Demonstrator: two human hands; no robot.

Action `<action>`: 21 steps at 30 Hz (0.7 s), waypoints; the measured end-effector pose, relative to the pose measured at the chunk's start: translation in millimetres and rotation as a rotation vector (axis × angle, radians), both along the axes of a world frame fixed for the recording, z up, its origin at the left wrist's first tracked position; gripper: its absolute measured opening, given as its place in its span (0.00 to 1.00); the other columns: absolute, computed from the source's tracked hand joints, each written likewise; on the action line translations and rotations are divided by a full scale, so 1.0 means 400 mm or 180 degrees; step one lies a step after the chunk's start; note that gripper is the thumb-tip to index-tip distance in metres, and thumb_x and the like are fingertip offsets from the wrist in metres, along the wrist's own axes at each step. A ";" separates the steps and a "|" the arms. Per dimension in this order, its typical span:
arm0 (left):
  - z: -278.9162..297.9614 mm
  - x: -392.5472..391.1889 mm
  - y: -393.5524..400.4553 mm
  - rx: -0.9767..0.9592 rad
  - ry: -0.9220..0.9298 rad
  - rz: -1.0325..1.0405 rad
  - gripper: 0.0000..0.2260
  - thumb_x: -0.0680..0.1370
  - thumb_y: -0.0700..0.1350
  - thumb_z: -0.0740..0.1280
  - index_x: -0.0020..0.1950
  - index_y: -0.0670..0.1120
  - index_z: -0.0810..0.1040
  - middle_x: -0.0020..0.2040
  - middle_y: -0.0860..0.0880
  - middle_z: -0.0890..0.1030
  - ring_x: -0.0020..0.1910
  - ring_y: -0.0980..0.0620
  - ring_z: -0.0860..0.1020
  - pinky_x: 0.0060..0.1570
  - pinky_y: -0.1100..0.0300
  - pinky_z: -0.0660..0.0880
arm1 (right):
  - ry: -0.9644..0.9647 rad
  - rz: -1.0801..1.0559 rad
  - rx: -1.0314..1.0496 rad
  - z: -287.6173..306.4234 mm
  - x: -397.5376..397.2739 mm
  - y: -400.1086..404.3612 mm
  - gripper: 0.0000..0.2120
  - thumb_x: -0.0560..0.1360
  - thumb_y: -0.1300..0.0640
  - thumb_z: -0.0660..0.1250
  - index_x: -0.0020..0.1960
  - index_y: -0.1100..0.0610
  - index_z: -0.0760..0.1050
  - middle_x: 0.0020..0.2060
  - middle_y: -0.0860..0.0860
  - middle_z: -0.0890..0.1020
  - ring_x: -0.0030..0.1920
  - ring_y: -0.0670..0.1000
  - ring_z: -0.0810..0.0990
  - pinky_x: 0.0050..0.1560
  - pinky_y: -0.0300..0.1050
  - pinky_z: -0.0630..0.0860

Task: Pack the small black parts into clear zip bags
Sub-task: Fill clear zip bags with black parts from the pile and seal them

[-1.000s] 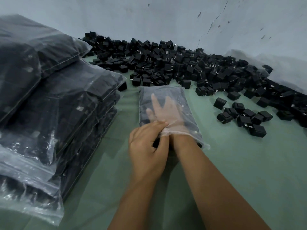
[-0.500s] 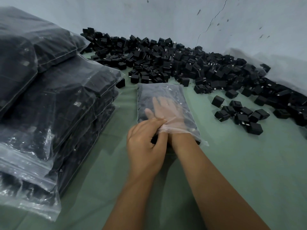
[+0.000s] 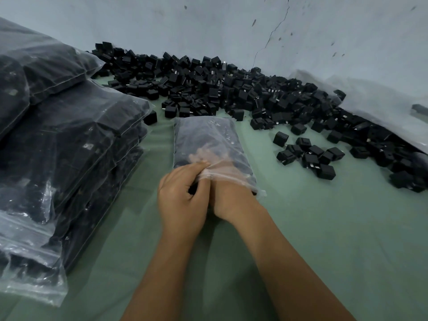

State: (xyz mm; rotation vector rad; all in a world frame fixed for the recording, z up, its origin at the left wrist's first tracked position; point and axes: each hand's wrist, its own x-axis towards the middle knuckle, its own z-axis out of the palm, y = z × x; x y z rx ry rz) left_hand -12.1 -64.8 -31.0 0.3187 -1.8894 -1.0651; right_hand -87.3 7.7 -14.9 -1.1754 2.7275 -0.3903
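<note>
A clear zip bag [image 3: 208, 135] partly filled with black parts lies on the green table cover [image 3: 335, 228], its mouth toward me. My left hand [image 3: 183, 195] pinches the upper edge of the bag's mouth. My right hand [image 3: 229, 198] is inside the bag up to the wrist. Its fingers show blurred through the plastic, slightly bent, with no part visibly held. A long heap of small black parts [image 3: 231, 89] runs along the wall behind the bag. A small loose cluster of parts [image 3: 310, 156] sits to the right.
A tall stack of filled zip bags [image 3: 69, 140] takes up the left side, close to the bag I hold. A sheet of clear plastic [image 3: 375, 100] lies over the heap at far right. A cracked wall [image 3: 254, 24] closes off the back.
My right hand has drawn back toward the bag's mouth, and its fingers have gone from stretched out to bent. My left hand keeps its pinch on the edge.
</note>
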 end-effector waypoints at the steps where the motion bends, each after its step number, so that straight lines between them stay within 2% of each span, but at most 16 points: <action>1: -0.001 0.000 -0.002 0.0012 0.0018 -0.0022 0.13 0.74 0.45 0.63 0.53 0.46 0.85 0.48 0.59 0.81 0.48 0.59 0.79 0.54 0.47 0.77 | 0.0192 0.0204 -0.0253 0.002 0.011 0.017 0.13 0.77 0.59 0.61 0.60 0.57 0.75 0.56 0.55 0.79 0.56 0.55 0.77 0.60 0.46 0.71; 3: -0.003 0.001 -0.005 0.0041 0.0015 -0.0073 0.13 0.75 0.45 0.63 0.53 0.47 0.84 0.47 0.59 0.81 0.47 0.60 0.80 0.52 0.48 0.78 | 0.0414 0.0597 -0.1156 0.011 0.036 0.059 0.14 0.73 0.60 0.63 0.58 0.58 0.78 0.51 0.54 0.82 0.51 0.54 0.79 0.55 0.47 0.75; 5: -0.007 0.003 -0.007 0.0068 -0.0042 -0.0116 0.12 0.76 0.47 0.63 0.53 0.48 0.84 0.45 0.61 0.81 0.45 0.61 0.80 0.50 0.50 0.78 | 0.1097 0.0849 -0.1631 0.008 0.058 0.109 0.14 0.72 0.58 0.64 0.53 0.60 0.81 0.47 0.54 0.83 0.46 0.54 0.80 0.47 0.48 0.76; 7: -0.011 0.002 -0.008 0.0216 -0.0159 -0.0116 0.12 0.76 0.50 0.63 0.53 0.50 0.84 0.45 0.62 0.81 0.46 0.59 0.80 0.52 0.49 0.78 | 0.1826 0.0649 -0.2026 0.002 0.048 0.150 0.13 0.72 0.56 0.64 0.50 0.62 0.82 0.42 0.54 0.82 0.40 0.55 0.78 0.40 0.48 0.75; 9: -0.015 -0.001 -0.009 0.0417 -0.0280 -0.0110 0.14 0.74 0.52 0.63 0.52 0.51 0.85 0.46 0.59 0.84 0.47 0.58 0.81 0.54 0.49 0.78 | 0.1888 0.0062 -0.2463 0.002 0.011 0.194 0.14 0.73 0.56 0.62 0.52 0.63 0.80 0.42 0.54 0.80 0.41 0.54 0.76 0.40 0.47 0.73; 11: -0.016 -0.001 -0.008 0.0496 -0.0396 -0.0107 0.14 0.74 0.53 0.63 0.52 0.52 0.85 0.46 0.57 0.84 0.48 0.58 0.81 0.54 0.51 0.78 | 0.1547 -0.0894 -0.2738 0.003 -0.050 0.240 0.15 0.74 0.57 0.62 0.57 0.61 0.78 0.48 0.53 0.78 0.49 0.52 0.75 0.49 0.44 0.71; 13: -0.016 -0.002 -0.005 0.0507 -0.0470 -0.0085 0.13 0.74 0.52 0.63 0.51 0.53 0.85 0.45 0.58 0.84 0.48 0.58 0.81 0.55 0.53 0.77 | 0.1267 -0.1965 -0.2742 -0.001 -0.135 0.295 0.17 0.74 0.57 0.64 0.63 0.57 0.75 0.56 0.52 0.74 0.58 0.52 0.71 0.59 0.43 0.66; 15: -0.015 -0.003 -0.002 0.0525 -0.0471 -0.0077 0.12 0.73 0.51 0.64 0.50 0.54 0.85 0.44 0.60 0.84 0.47 0.61 0.80 0.53 0.57 0.77 | 0.0967 -0.2920 -0.2562 0.002 -0.218 0.351 0.22 0.75 0.53 0.64 0.69 0.52 0.70 0.67 0.55 0.67 0.68 0.55 0.64 0.68 0.48 0.61; 17: -0.016 -0.003 0.000 0.0554 -0.0479 -0.0077 0.11 0.74 0.51 0.64 0.50 0.55 0.85 0.43 0.60 0.84 0.46 0.62 0.80 0.51 0.57 0.77 | 0.0473 -0.3655 -0.2436 0.013 -0.288 0.402 0.26 0.77 0.49 0.60 0.74 0.46 0.62 0.75 0.56 0.57 0.74 0.57 0.56 0.73 0.55 0.55; 19: -0.016 -0.003 0.000 0.0549 -0.0480 -0.0084 0.11 0.73 0.52 0.64 0.50 0.57 0.84 0.43 0.61 0.84 0.46 0.61 0.80 0.50 0.57 0.77 | -0.0146 -0.3929 -0.2310 0.014 -0.344 0.429 0.27 0.78 0.45 0.55 0.76 0.42 0.56 0.77 0.54 0.54 0.75 0.58 0.55 0.73 0.58 0.55; 21: -0.015 -0.004 -0.001 0.0502 -0.0477 -0.0083 0.11 0.73 0.52 0.63 0.50 0.57 0.83 0.43 0.61 0.84 0.46 0.61 0.80 0.50 0.56 0.78 | -0.0617 -0.3788 -0.2038 0.010 -0.371 0.423 0.26 0.76 0.42 0.51 0.73 0.44 0.61 0.74 0.53 0.62 0.71 0.59 0.63 0.71 0.57 0.59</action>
